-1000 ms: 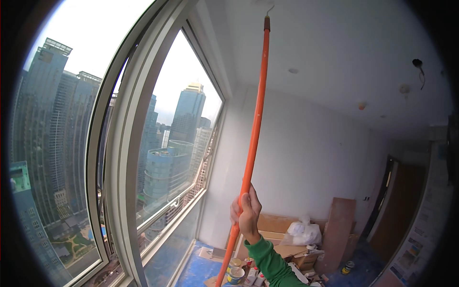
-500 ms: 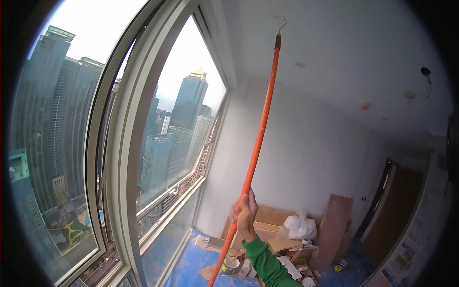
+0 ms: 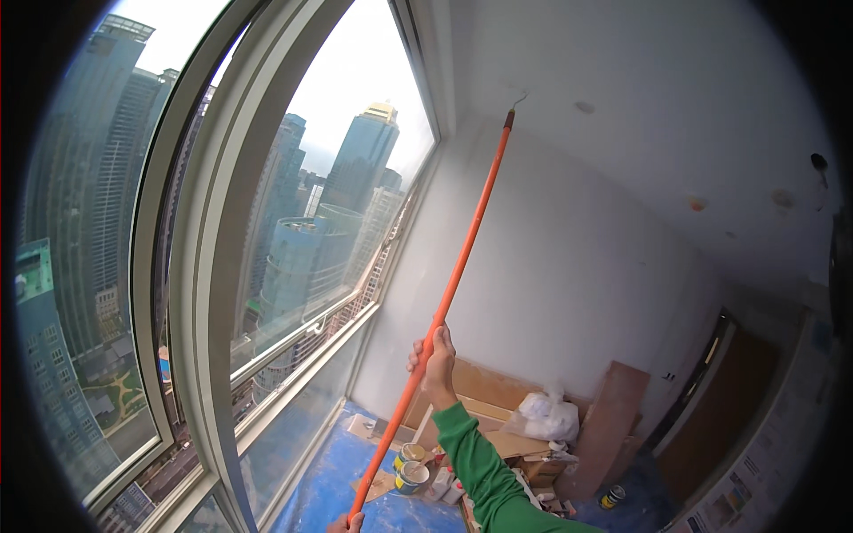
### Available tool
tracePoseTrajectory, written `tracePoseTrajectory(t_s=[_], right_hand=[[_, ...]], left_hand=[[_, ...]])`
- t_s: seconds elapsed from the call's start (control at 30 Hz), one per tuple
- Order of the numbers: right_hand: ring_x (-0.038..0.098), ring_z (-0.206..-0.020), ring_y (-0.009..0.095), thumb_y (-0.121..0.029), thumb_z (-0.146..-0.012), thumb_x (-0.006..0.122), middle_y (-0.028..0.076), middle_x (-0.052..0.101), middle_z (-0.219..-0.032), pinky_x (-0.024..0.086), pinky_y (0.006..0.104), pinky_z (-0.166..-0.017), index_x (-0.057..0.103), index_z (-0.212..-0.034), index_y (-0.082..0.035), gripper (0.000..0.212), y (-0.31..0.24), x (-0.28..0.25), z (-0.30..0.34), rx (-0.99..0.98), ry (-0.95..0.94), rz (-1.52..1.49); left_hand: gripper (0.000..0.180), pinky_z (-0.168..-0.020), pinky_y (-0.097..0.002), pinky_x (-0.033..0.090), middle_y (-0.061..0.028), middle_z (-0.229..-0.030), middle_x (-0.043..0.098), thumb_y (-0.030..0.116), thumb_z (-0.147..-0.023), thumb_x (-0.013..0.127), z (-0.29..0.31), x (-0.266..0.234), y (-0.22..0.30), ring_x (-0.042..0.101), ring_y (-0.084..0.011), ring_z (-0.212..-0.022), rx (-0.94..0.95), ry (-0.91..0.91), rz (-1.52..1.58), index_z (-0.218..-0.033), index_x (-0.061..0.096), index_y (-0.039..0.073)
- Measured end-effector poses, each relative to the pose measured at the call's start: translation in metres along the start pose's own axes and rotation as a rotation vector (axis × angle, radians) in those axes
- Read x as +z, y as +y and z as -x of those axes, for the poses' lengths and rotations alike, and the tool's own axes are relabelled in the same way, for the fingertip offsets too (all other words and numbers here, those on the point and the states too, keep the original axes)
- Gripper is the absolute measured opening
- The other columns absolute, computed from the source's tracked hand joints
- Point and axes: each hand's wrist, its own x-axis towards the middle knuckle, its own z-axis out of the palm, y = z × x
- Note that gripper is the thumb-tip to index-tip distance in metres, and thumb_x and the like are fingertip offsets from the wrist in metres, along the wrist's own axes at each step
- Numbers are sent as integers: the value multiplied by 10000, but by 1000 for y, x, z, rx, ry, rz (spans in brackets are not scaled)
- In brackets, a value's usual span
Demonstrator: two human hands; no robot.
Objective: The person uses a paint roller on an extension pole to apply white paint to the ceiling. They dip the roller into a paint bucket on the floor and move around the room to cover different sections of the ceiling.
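Note:
A long orange extension pole point(image 3: 468, 244) slants up from the lower edge toward the ceiling. At its top, a dark collar carries a bent metal wire point(image 3: 521, 99) close to the ceiling; whether anything pale is fitted on the wire, I cannot make out. My right hand point(image 3: 435, 364), below a green sleeve, is closed around the pole's middle. Lower down, my left hand point(image 3: 345, 524) is wrapped about the pole near its bottom, mostly cut off by the picture's edge.
Tall windows point(image 3: 209, 249) run along the left. Blue sheeting point(image 3: 306, 497) covers the floor, with open paint cans point(image 3: 411, 477), a white plastic bag point(image 3: 544, 416), cardboard and a leaning brown board point(image 3: 611, 426). A dark fitting point(image 3: 818, 163) hangs from the ceiling.
The pole's tip has moved lower in view and the pole leans more. My right hand sits slightly higher and further left. My left hand has come into view at the pole's lower end.

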Motion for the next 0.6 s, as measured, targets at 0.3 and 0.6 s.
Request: tracePoseTrajectory(t_s=[0.3, 0.6], right_hand=[[325, -443, 64, -325, -1064, 337, 2, 435, -730, 289, 231, -388, 376, -1402, -231, 353, 18, -3, -94, -5, 27, 14], [314, -446, 59, -316, -1052, 352, 7, 439, -732, 273, 235, -398, 448, -1215, -182, 232, -4, 2, -208, -37, 12, 17]], left_hand=[[508, -621, -441, 412, -231, -727, 574, 462, -970, 498, -97, 5, 96, 565, -292, -686, 34, 84, -17, -885, 650, -16], [579, -516, -448, 383, -220, -566, 504, 484, -952, 559, -184, 14, 159, 458, -344, -494, 184, 252, 23, -717, 599, -43]])
